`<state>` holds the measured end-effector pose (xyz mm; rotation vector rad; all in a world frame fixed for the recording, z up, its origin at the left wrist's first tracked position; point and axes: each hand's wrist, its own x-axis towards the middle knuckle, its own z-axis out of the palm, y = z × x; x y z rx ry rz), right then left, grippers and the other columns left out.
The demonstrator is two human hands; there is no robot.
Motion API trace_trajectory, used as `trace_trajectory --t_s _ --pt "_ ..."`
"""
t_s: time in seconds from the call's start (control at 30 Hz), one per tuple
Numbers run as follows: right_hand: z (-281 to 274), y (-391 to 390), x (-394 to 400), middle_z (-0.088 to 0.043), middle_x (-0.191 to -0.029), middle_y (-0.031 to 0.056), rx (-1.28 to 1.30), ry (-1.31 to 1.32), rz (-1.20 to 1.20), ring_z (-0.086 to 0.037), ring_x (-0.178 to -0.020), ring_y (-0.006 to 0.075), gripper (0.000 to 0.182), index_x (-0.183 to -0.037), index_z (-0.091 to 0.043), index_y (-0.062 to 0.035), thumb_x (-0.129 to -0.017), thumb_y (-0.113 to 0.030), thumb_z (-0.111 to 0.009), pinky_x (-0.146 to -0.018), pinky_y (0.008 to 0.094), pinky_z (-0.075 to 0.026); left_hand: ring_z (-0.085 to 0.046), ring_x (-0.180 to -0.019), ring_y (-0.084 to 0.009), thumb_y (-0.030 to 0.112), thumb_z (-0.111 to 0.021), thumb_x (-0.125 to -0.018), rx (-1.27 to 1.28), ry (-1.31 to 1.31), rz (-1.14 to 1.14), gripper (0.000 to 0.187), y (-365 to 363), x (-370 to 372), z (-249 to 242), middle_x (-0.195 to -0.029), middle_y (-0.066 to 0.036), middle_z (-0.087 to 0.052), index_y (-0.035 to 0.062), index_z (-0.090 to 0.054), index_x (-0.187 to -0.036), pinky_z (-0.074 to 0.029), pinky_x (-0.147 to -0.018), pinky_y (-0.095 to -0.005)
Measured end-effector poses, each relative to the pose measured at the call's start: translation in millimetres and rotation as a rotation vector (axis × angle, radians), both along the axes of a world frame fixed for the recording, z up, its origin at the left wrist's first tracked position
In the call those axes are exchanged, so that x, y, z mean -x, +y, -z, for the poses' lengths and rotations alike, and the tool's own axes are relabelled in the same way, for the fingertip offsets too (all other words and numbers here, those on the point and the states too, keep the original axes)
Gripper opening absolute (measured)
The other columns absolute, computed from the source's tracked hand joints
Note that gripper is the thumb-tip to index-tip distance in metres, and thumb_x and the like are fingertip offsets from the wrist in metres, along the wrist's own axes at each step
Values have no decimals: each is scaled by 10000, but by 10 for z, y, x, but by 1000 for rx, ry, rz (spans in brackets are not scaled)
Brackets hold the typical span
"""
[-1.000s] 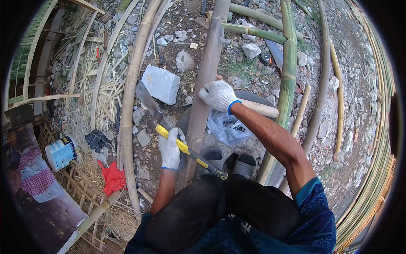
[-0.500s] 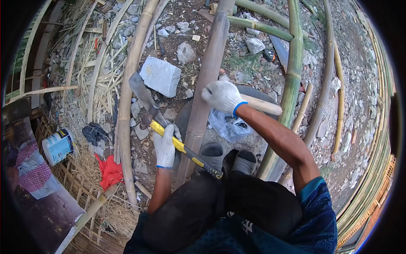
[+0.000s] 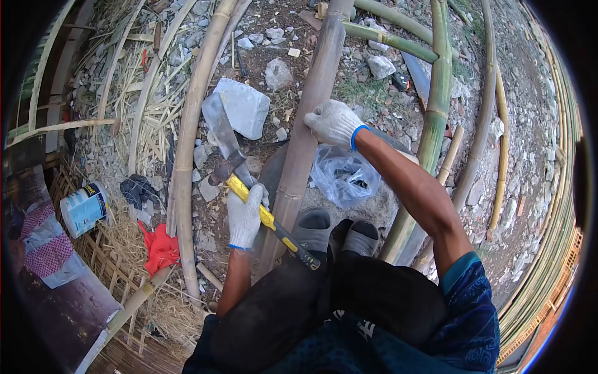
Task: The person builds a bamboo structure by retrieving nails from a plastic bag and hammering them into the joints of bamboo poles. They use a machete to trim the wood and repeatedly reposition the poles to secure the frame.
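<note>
My left hand [image 3: 245, 215], in a white knitted glove, is wrapped round the yellow and black handle of a hammer [image 3: 256, 212]. A broad metal blade [image 3: 220, 123] extends up from the same hand, beside the hammer head; its grip is hidden by the glove. My right hand [image 3: 333, 123], gloved with a blue cuff, is closed at the right edge of a thick brown bamboo pole [image 3: 308, 118]. What its fingers hold, if anything, is hidden. Below it lies a clear plastic bag [image 3: 346, 177] on a grey stone surface.
A white stone block [image 3: 249, 112] lies behind the blade. Green bamboo [image 3: 436, 106] runs along the right, with a saw blade [image 3: 416, 76] beside it. At the left are a pale bamboo pole [image 3: 185, 143], a red cloth [image 3: 161, 248] and a white-blue bucket [image 3: 84, 210]. My sandalled feet are below.
The metal blade has swung more upright and now overlaps the white block. My right hand has shifted slightly right and down, hiding more of the light wooden stick beside it. The view has shifted a little.
</note>
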<state>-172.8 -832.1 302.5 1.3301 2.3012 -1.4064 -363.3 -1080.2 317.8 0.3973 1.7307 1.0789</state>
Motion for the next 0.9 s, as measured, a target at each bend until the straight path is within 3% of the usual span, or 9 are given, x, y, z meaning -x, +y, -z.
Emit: trace_trajectory --t_s 0.17,0.2,0.27,0.4,0.43,0.57,0.67,0.77,0.9 --pt "-141 208 -149 -740 -945 296 -124 82 251 -727 -935 439 516 -937 -747 61 -943 -413 -543 -930 476 -548 -606 -619 -119 85 -626 -978 39 -16 38 77 128 -32 -39 -785 -45 -640 24 -605 -935 -509 -580 -283" --pt "-353 586 -405 -643 -697 109 -65 149 510 -593 -636 226 460 -763 -635 4 -998 -375 -524 -660 399 -490 -608 -619 -120 88 -628 -978 10 -20 39 83 234 -24 -42 -783 -46 -640 23 -607 -931 -510 -579 -283" --pt "-988 722 -890 -541 -664 -1 -161 463 767 -475 -577 98 431 -744 -579 -109 -1075 -376 -507 -568 293 -396 -613 -618 -122 93 -631 -978 -3 -33 29 93 250 -70 -130 -780 -47 -640 21 -610 -924 -512 -576 -284" --pt "-1027 804 -2240 -584 -803 12 120 1740 864 -547 -675 112 366 -978 -632 -72 -1123 -383 -504 -576 245 -443 -623 -648 -123 93 -636 -997 -47 -69 77 82 314 -180 -124 -796 -45 -638 24 -593 -987 -521 -588 -286" --pt "-1114 610 -2292 -611 -900 33 -21 1726 1259 -570 -716 118 319 -1095 -629 -63 -1126 -363 -525 -586 242 -481 -625 -657 -123 93 -636 -1003 -73 -57 90 83 394 -237 -145 -802 -45 -637 26 -588 -1009 -523 -590 -286" --pt "-670 -322 -1737 -560 -1440 113 149 1213 1361 -629 -1015 183 714 -1625 -336 -63 -1058 -365 -649 -873 334 -564 -625 -709 -111 151 -642 -1044 -162 -79 241 142 646 -503 -282 -838 -33 -620 42 -558 -1079 -528 -632 -294" --pt "-641 -1060 -1235 -673 -1195 93 526 656 746 -671 -1026 174 560 -1449 -540 -16 -1058 -399 -654 -855 333 -569 -624 -724 -114 178 -644 -1051 -146 -55 269 171 828 -747 -241 -847 -28 -615 33 -556 -1078 -528 -642 -303" --pt "-611 -1586 -929 -700 -1141 243 202 255 177 -706 -1042 367 544 -1339 -563 11 -1056 -451 -605 -869 460 -557 -626 -735 -129 223 -654 -1059 -178 36 362 232 1030 -975 -148 -860 -30 -610 16 -557 -1095 -523 -653 -320" --pt "-421 -1804 -890 -674 -954 257 76 273 585 -701 -916 430 407 -1199 -589 -19 -1039 -391 -630 -784 522 -519 -637 -726 -139 344 -601 -1093 -225 79 416 339 1237 -1141 -40 -836 -36 -612 11 -542 -1108 -524 -632 -308"
